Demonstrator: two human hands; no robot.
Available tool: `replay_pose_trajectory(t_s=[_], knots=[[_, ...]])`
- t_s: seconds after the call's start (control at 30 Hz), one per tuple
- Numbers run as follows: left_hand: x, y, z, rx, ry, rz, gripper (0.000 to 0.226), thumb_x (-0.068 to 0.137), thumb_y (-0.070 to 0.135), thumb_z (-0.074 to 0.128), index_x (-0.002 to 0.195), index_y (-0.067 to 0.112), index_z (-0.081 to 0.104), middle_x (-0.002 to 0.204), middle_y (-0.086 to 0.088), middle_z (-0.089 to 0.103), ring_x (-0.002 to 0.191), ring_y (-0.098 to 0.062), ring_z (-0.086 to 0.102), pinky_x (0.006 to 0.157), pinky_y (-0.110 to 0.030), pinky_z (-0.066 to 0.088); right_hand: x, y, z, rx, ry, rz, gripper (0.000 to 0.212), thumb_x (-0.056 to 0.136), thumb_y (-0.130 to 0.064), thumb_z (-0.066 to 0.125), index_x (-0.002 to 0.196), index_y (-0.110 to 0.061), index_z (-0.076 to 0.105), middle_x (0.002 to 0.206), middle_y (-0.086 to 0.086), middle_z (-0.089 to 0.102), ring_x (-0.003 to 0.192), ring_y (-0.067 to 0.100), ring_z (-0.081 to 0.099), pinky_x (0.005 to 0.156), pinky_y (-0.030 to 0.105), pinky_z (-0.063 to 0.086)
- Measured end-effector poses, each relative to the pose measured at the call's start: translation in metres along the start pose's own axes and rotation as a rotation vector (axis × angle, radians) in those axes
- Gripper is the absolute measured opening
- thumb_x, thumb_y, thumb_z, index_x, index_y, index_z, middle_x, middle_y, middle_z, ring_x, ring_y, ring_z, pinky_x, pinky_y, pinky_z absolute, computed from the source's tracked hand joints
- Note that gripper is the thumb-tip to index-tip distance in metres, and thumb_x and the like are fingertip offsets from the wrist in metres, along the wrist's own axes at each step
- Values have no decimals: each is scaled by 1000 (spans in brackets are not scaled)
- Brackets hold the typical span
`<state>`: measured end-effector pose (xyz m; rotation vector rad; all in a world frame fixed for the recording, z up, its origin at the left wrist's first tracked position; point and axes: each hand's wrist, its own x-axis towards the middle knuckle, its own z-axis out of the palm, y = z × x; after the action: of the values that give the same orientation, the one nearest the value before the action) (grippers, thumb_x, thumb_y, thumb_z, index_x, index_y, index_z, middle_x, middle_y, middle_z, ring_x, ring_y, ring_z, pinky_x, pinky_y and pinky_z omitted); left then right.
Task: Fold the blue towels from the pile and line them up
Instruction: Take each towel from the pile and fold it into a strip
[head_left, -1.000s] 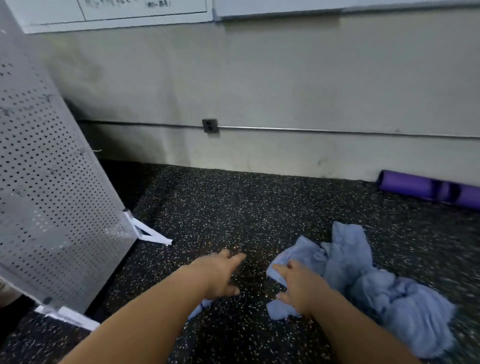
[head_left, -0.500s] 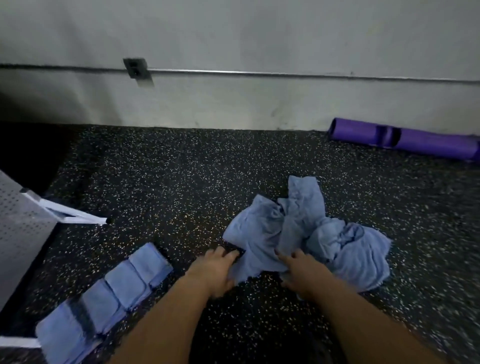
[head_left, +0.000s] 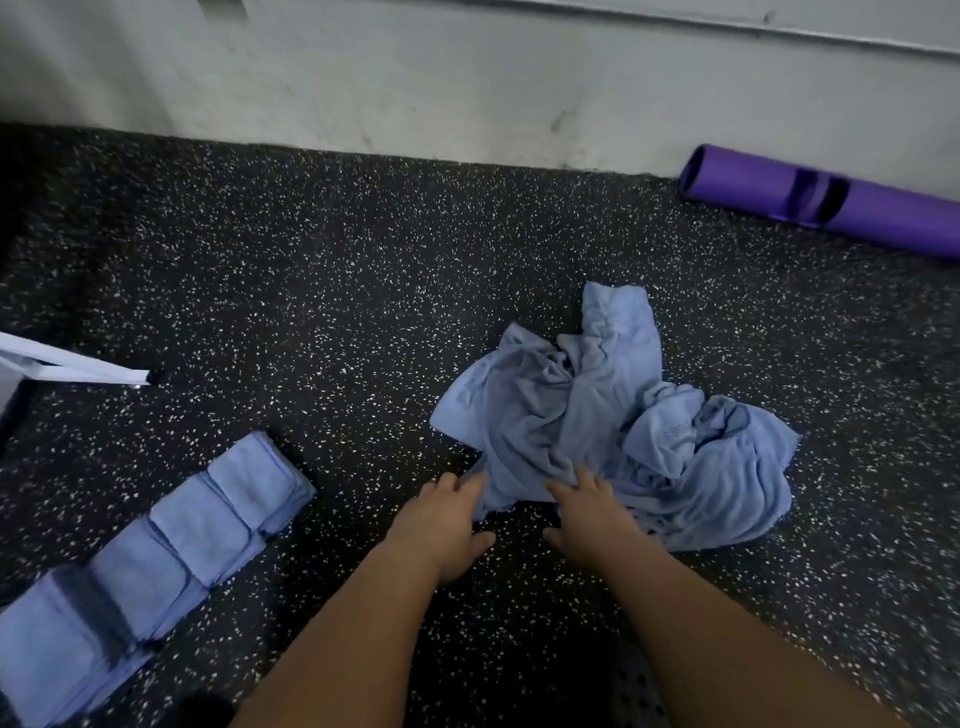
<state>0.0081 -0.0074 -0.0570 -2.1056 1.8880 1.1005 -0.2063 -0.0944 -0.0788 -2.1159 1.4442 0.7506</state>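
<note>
The pile of blue towels (head_left: 623, 426) lies crumpled on the speckled floor (head_left: 337, 291), right of centre and just ahead of both hands. The cloth looks thin, soft and light; it should drape and cling to its neighbours, so lifting 1 piece may drag others along. Nothing about it seems fragile or slippery. The nearest loose edge, hanging toward the person at the pile's lower left, looks like the best place to pinch: 2 corners of that 1 towel, taken apart from the rest.

The left hand (head_left: 441, 525) touches that edge with its fingertips, thumb spread, the grip wide and holding nothing. The right hand (head_left: 592, 519) rests flat on the cloth beside it, its grip likewise wide, not closed on any fold.

To the left, well apart from the pile, a row of folded towels (head_left: 171, 530) runs diagonally, about 4 by my count; its near end is blurred. A white frame foot (head_left: 72, 366) sits beyond it. A purple roll (head_left: 883, 213) lies against the wall (head_left: 467, 78). Nothing lies between pile and row.
</note>
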Motion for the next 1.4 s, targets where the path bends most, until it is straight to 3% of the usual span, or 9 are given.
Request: replay_pose_trajectory(t_s=[0.23, 0.4, 0.53, 0.63, 0.8, 1.07, 1.2, 1.33, 1.4], knots=[[0, -18, 13, -64, -20, -63, 83, 99, 55, 62, 165, 34, 16, 157, -5, 37, 141, -29, 41, 114, -48, 45, 26, 5, 14, -3, -53, 54, 86, 101, -53, 60, 168, -26, 13, 175, 5, -11, 159, 40, 7, 121, 59, 34], [-1, -22, 12, -71, -27, -86, 82, 100, 55, 61, 166, 34, 17, 157, -4, 37, 141, -28, 42, 112, -48, 46, 26, 9, 16, 95, 121, 70, 56, 106, -29, 53, 157, -16, 35, 162, 4, 30, 146, 32, 35, 112, 51, 45], [-2, -13, 0, -83, -6, -72, 75, 99, 53, 63, 161, 35, 26, 148, -4, 44, 135, -28, 47, 108, -50, 48, 14, 2, -8, 183, 294, 91, 20, 98, -15, 54, 109, -24, 67, 114, 2, 63, 103, 30, 64, 85, 42, 58], [-8, 1, -15, -85, 17, -52, 71, 99, 51, 64, 158, 33, 31, 144, -5, 46, 132, -29, 49, 109, -50, 48, -5, -4, -28, 317, 396, 110, 22, 99, -21, 56, 103, -30, 77, 102, 2, 72, 92, 30, 69, 78, 37, 58], [-35, 29, -42, -47, 75, 4, 73, 99, 50, 65, 160, 32, 28, 148, -5, 44, 135, -31, 47, 110, -50, 48, -41, -14, -48, 547, 514, 47, 12, 100, -23, 67, 106, -31, 74, 103, -5, 74, 95, 20, 68, 79, 31, 52], [-103, 57, -104, -46, 222, 45, 72, 99, 49, 68, 160, 29, 35, 154, -5, 44, 136, -31, 52, 112, -48, 48, -114, -22, -114, 639, 612, -114, 16, 93, -23, 80, 106, -31, 75, 95, -12, 74, 92, 11, 70, 80, 26, 53], [-135, 75, -127, -61, 337, 71, 70, 95, 53, 68, 157, 34, 41, 148, -4, 50, 128, -30, 57, 106, -50, 53, -158, -31, -146, 758, 718, -204, 15, 88, -24, 85, 96, -32, 74, 82, -19, 71, 81, -1, 67, 65, 11, 45], [-173, 101, -151, -79, 470, 224, 58, 95, 48, 68, 148, 29, 52, 139, -2, 60, 124, -26, 61, 105, -44, 52, -202, -46, -174, 882, 726, -346, 14, 82, -22, 90, 87, -27, 78, 74, -10, 77, 75, 9, 73, 73, 28, 58], [-196, 108, -165, -137, 560, 276, 45, 94, 44, 71, 136, 28, 63, 126, 4, 69, 111, -20, 66, 98, -39, 55, -232, -52, -187, 967, 700, -429, 15, 82, -17, 91, 91, -21, 79, 77, -2, 79, 75, 11, 74, 74, 27, 60]])
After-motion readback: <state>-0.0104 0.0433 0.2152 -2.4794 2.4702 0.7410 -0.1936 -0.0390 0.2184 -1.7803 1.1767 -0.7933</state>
